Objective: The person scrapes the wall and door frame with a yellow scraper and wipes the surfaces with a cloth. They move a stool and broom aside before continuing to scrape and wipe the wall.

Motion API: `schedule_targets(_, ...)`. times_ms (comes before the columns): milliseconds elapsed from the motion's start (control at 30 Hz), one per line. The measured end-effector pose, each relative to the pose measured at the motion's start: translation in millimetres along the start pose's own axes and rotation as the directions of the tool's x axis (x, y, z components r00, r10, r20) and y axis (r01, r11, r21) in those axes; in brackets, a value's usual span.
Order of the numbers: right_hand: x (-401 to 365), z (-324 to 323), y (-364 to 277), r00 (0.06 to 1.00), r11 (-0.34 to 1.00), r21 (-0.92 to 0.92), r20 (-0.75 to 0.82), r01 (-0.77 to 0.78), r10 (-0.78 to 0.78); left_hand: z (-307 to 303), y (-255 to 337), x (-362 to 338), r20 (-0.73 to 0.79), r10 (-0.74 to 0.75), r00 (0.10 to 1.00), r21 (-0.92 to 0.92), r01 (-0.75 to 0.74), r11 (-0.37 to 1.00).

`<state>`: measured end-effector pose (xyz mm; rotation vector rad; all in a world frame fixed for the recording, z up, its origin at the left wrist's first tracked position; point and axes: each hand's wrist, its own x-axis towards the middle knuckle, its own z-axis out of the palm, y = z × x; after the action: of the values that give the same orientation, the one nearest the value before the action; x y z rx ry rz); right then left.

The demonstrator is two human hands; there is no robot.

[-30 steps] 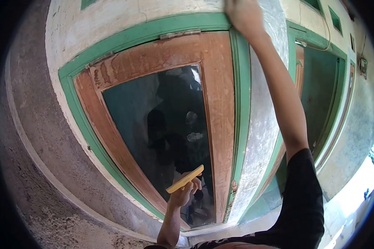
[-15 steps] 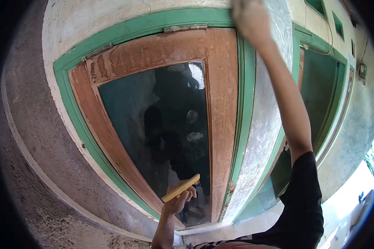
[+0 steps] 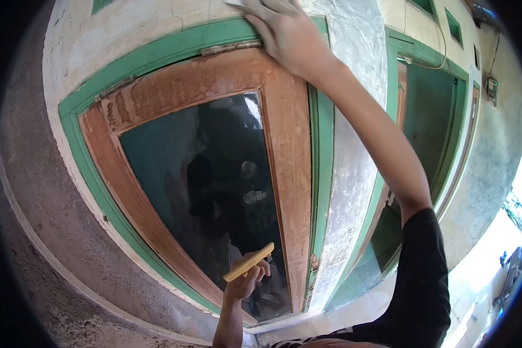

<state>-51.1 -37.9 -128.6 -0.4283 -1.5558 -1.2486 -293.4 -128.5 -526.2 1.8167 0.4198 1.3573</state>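
Note:
My left hand (image 3: 246, 281) is closed around a narrow, flat yellow strip of wood (image 3: 249, 263), held at a slant in front of the dark glass pane (image 3: 174, 156). High up, my right hand (image 3: 290, 37) reaches across the top of the green frame (image 3: 180, 43), its fingers pressed together near the wall above. A thin pale edge shows at those fingertips; I cannot tell what it belongs to. Below that hand is the bare brown wooden window sash (image 3: 287, 145), with a metal hinge (image 3: 231, 47) along its top edge.
A rough pale wall (image 3: 116, 29) surrounds the frame, and a grey plaster pillar (image 3: 354, 203) stands to its right. Farther right is a green-framed doorway (image 3: 429, 116). A small box hangs on a wire (image 3: 491, 90) on the far wall. The dark-sleeved right arm crosses the view.
My right hand has swept left along the top of the frame, from the right corner toward the hinge. My left hand keeps the yellow strip nearly still. The view has shifted slightly.

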Motion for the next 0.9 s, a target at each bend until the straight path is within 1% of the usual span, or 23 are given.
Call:
schedule_targets(67,28.3,9.3,28.8,0.997,0.994,-0.085,0.038,0.065,-0.062,3.0,-3.7,2.7,-0.016,0.0,1.0,0.006,0.0,1.0)
schedule_targets(100,35.0,-2.5,43.1,0.996,0.993,-0.082,-0.029,-0.087,0.085,4.8,-6.4,2.1,-0.021,0.032,0.999,0.001,-0.032,0.999)
schedule_targets(133,29.9,-9.6,70.6,0.982,0.971,-0.146,-0.047,-0.188,0.183,4.0,-7.9,0.0,-0.027,0.061,0.998,-0.003,-0.061,0.998)
schedule_targets(167,16.7,-20.8,89.3,0.949,0.954,-0.04,-0.124,-0.297,0.291,1.8,-7.4,-3.0,-0.029,0.052,0.998,-0.006,-0.052,0.999)
schedule_targets(200,0.9,-29.6,104.8,0.892,0.9,0.061,-0.119,-0.432,0.436,1.5,-6.7,-5.1,-0.023,0.044,0.999,-0.021,-0.044,0.999)
schedule_targets(233,-11.0,-24.2,93.7,0.893,0.9,0.055,-0.106,-0.433,0.437,1.9,-6.3,-5.6,-0.015,0.04,0.999,-0.038,-0.041,0.998)
schedule_targets(267,-23.3,-18.2,73.2,0.917,0.92,-0.07,-0.139,-0.386,0.375,1.7,-6.2,-3.9,-0.025,0.083,0.996,-0.026,-0.084,0.996)
schedule_targets(300,-28.9,-13.6,52.6,0.937,0.922,-0.193,-0.168,-0.335,0.306,1.6,-6.5,-3.7,-0.025,0.085,0.996,-0.034,-0.086,0.996)
schedule_targets(333,-23.4,-5.7,26.5,0.981,0.977,-0.125,-0.104,-0.176,0.163,0.5,-5.9,-1.9,-0.053,0.087,0.995,-0.053,-0.09,0.995)
schedule_targets(367,-14.8,0.6,8.5,0.998,0.999,-0.049,-0.053,-0.016,0.014,0.1,-5.4,1.8,-0.076,0.088,0.993,-0.071,-0.093,0.993)
schedule_targets(400,-6.1,1.3,13.4,0.998,0.998,-0.058,-0.055,-0.024,0.02,0.0,-6.1,6.2,-0.076,0.096,0.992,-0.045,-0.099,0.994)
schedule_targets(433,9.1,0.5,22.7,0.995,0.993,-0.062,0.007,0.104,-0.104,1.7,-5.4,10.1,-0.065,0.093,0.994,-0.044,-0.096,0.994)
schedule_targets(467,21.8,0.2,35.9,0.971,0.972,-0.054,0.073,0.231,-0.226,3.3,-4.2,12.0,-0.062,0.096,0.993,-0.036,-0.099,0.994)
schedule_targets(500,26.7,-9.1,59.9,0.996,0.988,-0.14,0.074,0.058,-0.048,5.4,-3.1,11.9,-0.064,0.099,0.993,-0.031,-0.101,0.994)
schedule_targets(533,25.9,-23.9,79.5,0.995,0.982,-0.163,0.024,-0.095,0.1,7.9,-1.4,11.6,-0.066,0.096,0.993,-0.037,-0.099,0.994)
schedule_targets(600,-8.7,-38.4,123.1,0.931,0.924,-0.126,-0.11,-0.36,0.347,11.1,3.4,8.1,-0.046,0.123,0.991,-0.058,-0.126,0.99)
schedule_targets(633,-23.8,-34.1,112.0,0.932,0.925,-0.129,-0.108,-0.358,0.346,11.4,3.7,5.6,-0.045,0.123,0.991,-0.062,-0.125,0.99)
schedule_targets(700,-53.5,-33.9,59.8,0.942,0.914,-0.23,-0.036,-0.333,0.334,15.2,1.5,5.6,-0.04,0.131,0.991,-0.082,-0.134,0.987)
schedule_targets(733,-59.4,-28.0,34.9,0.984,0.98,-0.121,0.061,-0.157,0.165,18.1,-1.0,10.1,-0.033,0.136,0.99,-0.085,-0.138,0.987)
schedule_targets(767,-54.2,-26.1,12.0,0.992,0.999,0.03,0.122,-0.02,0.017,19.8,-3.9,14.8,-0.032,0.108,0.994,-0.103,-0.111,0.988)
schedule_targets(800,-47.8,-18.4,9.7,0.994,0.999,0.003,0.094,0.046,-0.046,21.1,-4.5,19.3,-0.026,0.078,0.997,-0.117,-0.081,0.99)
schedule_targets(833,-42.0,-25.7,22.3,0.995,0.999,-0.011,0.093,0.034,-0.033,23.5,-2.6,23.5,-0.008,0.074,0.997,-0.115,-0.074,0.991)
schedule_targets(900,-24.9,-32.2,56.7,0.998,0.999,0.006,0.04,-0.05,0.049,29.3,0.0,30.1,0.035,0.082,0.996,-0.039,-0.08,0.996)
